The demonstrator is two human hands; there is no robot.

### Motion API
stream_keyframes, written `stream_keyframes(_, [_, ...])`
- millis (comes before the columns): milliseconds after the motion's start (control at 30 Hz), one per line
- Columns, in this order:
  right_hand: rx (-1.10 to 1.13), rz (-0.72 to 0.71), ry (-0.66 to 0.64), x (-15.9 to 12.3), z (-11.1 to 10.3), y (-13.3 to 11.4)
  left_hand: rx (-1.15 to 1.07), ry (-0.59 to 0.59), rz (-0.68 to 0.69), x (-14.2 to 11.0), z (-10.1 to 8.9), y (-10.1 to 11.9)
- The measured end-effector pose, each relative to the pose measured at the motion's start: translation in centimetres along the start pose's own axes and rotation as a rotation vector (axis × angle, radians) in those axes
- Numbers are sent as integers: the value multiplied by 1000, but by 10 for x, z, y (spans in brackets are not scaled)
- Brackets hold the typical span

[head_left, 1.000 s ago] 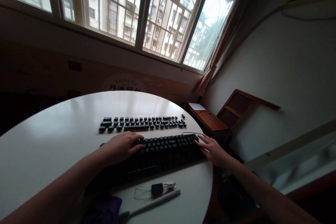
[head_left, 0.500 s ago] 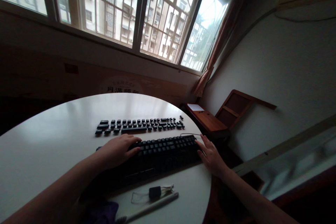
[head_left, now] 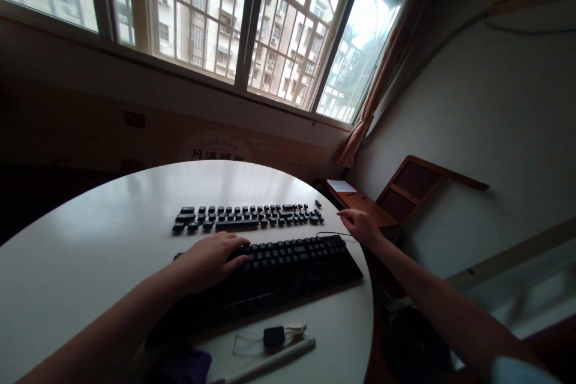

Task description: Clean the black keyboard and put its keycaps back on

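Note:
A black keyboard (head_left: pixel 310 267) lies at a slant on the white round table, with rows of keys on its upper part and a dark, bare-looking lower part. My left hand (head_left: pixel 218 258) rests on its left portion, thumb and forefinger apart, and covers some keys. Off the keyboard's far right corner, my right hand (head_left: pixel 362 227) hovers near the table edge, fingers loosely stretched to the left. Nothing shows in it. Several loose black keycaps (head_left: pixel 252 211) lie in rows behind the keyboard, a long one (head_left: pixel 237 224) among them. One small keycap (head_left: pixel 317 203) sits apart at the right end.
Near the front lie a wire keycap puller with a black grip (head_left: pixel 274 336), a pale brush-like stick (head_left: pixel 281 357) and purple cloth (head_left: pixel 191 367). A thin cable (head_left: pixel 333 233) leaves the keyboard's back. Beyond the table's right edge stands a wooden chair (head_left: pixel 407 189).
My right hand has left the keyboard's right end and moved up and away, beyond its far corner. The left hand stays on the keyboard. The whole view has shifted slightly.

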State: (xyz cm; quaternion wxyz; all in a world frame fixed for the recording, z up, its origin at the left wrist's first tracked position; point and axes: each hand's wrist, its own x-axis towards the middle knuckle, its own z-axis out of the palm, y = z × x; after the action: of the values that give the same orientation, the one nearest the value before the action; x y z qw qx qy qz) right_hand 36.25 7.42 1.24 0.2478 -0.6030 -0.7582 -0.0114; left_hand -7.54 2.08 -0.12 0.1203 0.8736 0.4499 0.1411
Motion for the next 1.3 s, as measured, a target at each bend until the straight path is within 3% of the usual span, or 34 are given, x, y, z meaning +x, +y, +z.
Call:
stream_keyframes(167, [28,204,-111,86,36,13,-18,7,11,-1,1,-2])
stream_keyframes(300, [55,368,-205,121,65,19,-28,5,5,-3,-1,0])
stream_keyframes(567, [74,511,-262,134,84,22,-60,-11,17,-4,-7,2])
stream_keyframes(733, [151,488,-178,122,84,15,-48,-15,20,-4,-7,2])
stream_keyframes(900, [332,475,-21,89,57,9,-42,-19,5,-4,-7,2])
stream_keyframes(967, [421,470,51,58,37,9,-42,-21,3,-3,-7,2])
stream_keyframes(1100, [556,483,167,-30,4,8,-42,-25,33,0,-6,0])
stream_keyframes(1200, [680,542,211,-89,0,3,-55,-15,43,2,-4,-2])
stream_keyframes(1300, [778,599,201,-115,8,-3,-62,-2,39,3,-3,-4])
